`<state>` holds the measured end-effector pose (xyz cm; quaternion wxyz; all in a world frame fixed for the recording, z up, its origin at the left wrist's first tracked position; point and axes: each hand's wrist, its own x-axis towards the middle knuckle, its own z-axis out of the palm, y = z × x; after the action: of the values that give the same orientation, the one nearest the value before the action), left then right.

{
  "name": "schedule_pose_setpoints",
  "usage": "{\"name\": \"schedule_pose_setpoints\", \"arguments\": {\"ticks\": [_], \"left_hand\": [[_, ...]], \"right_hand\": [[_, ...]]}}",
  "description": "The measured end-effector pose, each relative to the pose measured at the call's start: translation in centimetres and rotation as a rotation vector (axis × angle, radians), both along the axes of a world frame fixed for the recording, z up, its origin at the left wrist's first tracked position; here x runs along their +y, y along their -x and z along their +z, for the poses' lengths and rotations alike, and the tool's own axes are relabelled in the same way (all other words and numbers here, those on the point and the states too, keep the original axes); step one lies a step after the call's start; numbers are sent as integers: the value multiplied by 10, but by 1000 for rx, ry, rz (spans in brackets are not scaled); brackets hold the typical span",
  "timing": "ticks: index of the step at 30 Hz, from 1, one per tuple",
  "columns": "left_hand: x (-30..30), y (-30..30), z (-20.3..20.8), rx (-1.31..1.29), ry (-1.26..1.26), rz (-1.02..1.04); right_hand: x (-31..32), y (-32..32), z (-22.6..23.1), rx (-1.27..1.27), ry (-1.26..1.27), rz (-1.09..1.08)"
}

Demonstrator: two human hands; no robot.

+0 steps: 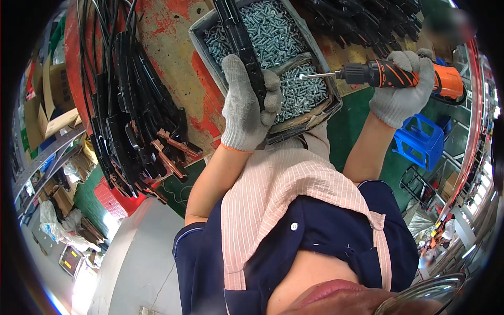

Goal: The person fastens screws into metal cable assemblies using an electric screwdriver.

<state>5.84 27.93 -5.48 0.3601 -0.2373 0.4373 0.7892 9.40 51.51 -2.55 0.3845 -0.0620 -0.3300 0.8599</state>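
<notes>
Both my hands wear grey knitted gloves. My left hand (245, 102) is closed around a long black plastic part (239, 39), which slants across a worn box (198, 44) of small silvery screws (275, 31). A divider splits the box, with more screws in its nearer compartment. My right hand (405, 86) grips an orange and black power screwdriver (375, 73), held level to the right of the box. Its bit points left, over the nearer compartment. Something small and bright shows at the bit's tip; I cannot tell whether it is a screw.
Black cabled clamp-like parts with copper-coloured ends (128, 121) lie piled on the worn red and yellow table (173, 47) at the left. More black parts (362, 21) lie at the far right. A blue stool (420, 140) and a red crate (116, 198) stand below.
</notes>
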Motion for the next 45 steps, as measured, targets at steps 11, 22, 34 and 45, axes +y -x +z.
{"name": "schedule_pose_setpoints", "arguments": {"ticks": [11, 22, 34, 45], "left_hand": [[-1, -2, 3, 41, -71, 35], [-4, -2, -2, 78, -128, -14], [7, -1, 3, -52, 28, 12], [2, -3, -5, -142, -23, 30]], "right_hand": [[-13, 7, 8, 128, 139, 198], [-46, 13, -3, 109, 10, 184], [-92, -6, 55, 25, -529, 213], [-111, 9, 56, 62, -528, 296]]}}
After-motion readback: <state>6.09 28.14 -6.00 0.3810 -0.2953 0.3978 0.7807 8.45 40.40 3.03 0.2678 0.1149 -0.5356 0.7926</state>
